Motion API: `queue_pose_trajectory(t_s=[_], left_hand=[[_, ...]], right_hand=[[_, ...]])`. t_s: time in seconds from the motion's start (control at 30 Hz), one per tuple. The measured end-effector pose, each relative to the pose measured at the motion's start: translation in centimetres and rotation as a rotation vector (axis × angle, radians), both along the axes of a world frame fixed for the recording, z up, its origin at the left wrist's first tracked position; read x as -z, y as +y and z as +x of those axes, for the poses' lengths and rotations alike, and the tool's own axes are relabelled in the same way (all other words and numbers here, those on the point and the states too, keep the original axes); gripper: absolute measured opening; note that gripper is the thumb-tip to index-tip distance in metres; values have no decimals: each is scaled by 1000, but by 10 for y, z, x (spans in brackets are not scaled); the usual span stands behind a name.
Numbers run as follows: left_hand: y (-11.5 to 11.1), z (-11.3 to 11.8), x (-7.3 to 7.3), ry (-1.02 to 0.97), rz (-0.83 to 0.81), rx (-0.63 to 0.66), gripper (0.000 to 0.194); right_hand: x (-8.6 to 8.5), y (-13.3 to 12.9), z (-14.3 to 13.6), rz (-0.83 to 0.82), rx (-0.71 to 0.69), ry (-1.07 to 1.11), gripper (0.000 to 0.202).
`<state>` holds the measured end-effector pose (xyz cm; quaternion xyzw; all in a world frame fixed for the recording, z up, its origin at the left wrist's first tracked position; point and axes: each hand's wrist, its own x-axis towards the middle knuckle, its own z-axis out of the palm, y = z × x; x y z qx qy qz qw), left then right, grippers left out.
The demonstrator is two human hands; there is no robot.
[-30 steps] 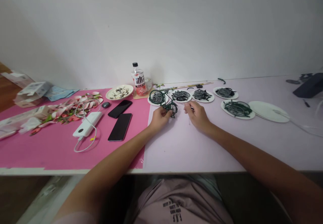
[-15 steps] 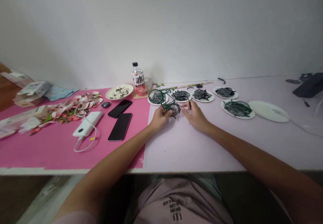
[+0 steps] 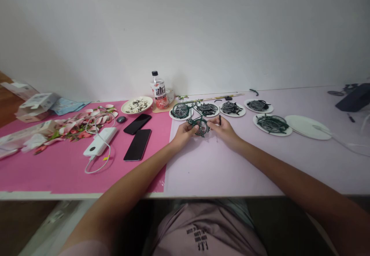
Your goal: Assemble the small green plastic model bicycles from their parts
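A small dark-green model bicycle (image 3: 194, 113) is held tilted over the lilac part of the table. My left hand (image 3: 185, 134) grips it by the nearer wheel and the frame, thumb on the spokes. Its other wheel reaches up and left, in front of a white plate. At the right side of the nearer wheel, my right hand (image 3: 224, 129) has thumb and index finger pinched close to the rim. Tucked in that hand is a thin tool with a black handle (image 3: 220, 120), apparently a small screwdriver, its slim shaft pointing down. Whether the fingertips also pinch a tiny part is not visible.
Behind my hands stand white plates (image 3: 245, 112) of black and green bicycle parts. An oval white plate (image 3: 308, 127) lies right. Left, on pink, are two phones (image 3: 137, 145), a power bank (image 3: 100, 142) and artificial petals (image 3: 83, 123). A drink bottle (image 3: 159, 91) stands by the wall.
The bicycle has shifted slightly right and turned a little in my left hand. My right hand's fingertips have come closer to the wheel, and the tool's handle is more upright.
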<state>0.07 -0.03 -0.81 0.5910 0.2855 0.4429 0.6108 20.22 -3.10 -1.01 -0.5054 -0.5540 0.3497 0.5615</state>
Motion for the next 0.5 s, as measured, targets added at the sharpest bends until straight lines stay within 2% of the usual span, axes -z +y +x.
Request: queue_pose_trajectory(t_s=[0.2,0.37,0.5], left_hand=[[-3,0,-3,25,-37,40,48],[-1,0,-1,79,-11,-11,29],[1,0,-1,86,-11,-33,24]], right_hand=[[-1,-1,0,-1,-42,124,56],[-3,-1,0,-41,-99,88,57],[-5,-3,0,-61,-125,111,59]])
